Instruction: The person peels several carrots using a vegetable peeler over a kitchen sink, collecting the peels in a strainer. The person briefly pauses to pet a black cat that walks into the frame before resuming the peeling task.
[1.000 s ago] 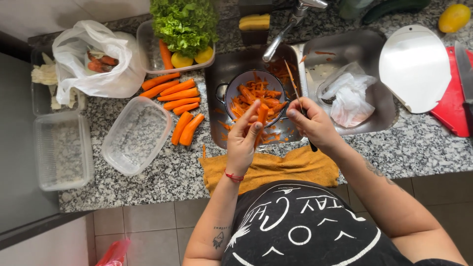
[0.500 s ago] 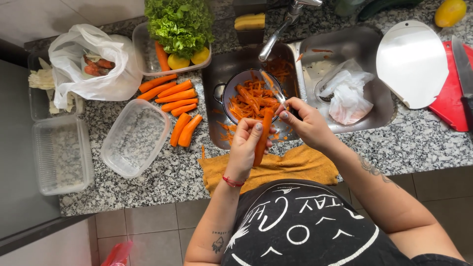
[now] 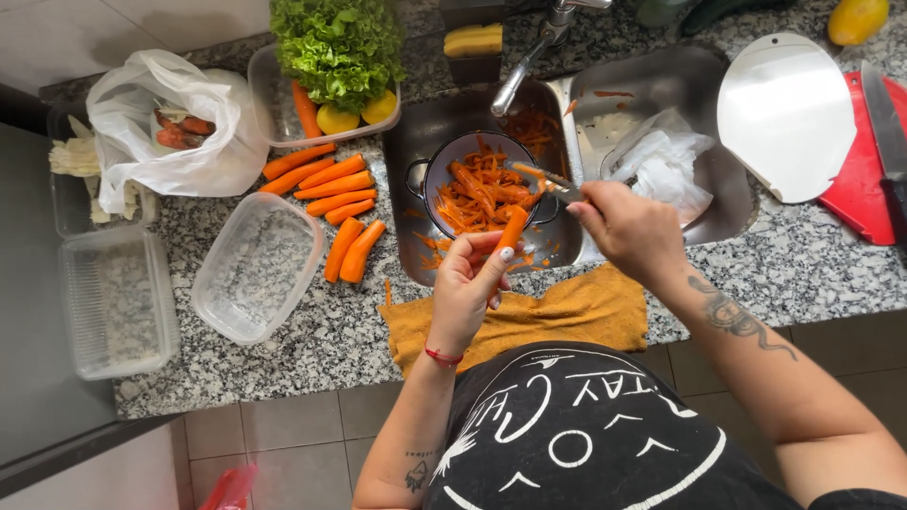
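My left hand (image 3: 465, 288) grips an orange carrot (image 3: 511, 228) and tilts it over the sink. My right hand (image 3: 630, 227) holds a peeler (image 3: 545, 178) whose blade reaches over the carrot's upper end. Beneath them a dark colander (image 3: 444, 161) full of orange peelings sits in the left basin of the steel sink (image 3: 416, 132). Several peeled carrots (image 3: 331, 194) lie on the granite counter left of the sink.
Two see-through plastic tubs (image 3: 257, 266) (image 3: 115, 302) stand on the counter at left, beside a white bag (image 3: 175, 123) and a tray with lettuce (image 3: 338, 42). A yellow cloth (image 3: 557, 316) hangs over the counter edge. White board (image 3: 786, 113), red board (image 3: 864, 175) and knife (image 3: 886, 123) lie at right.
My left hand has turned the carrot more upright and my right hand has drawn the peeler out to the carrot's upper end, over the colander.
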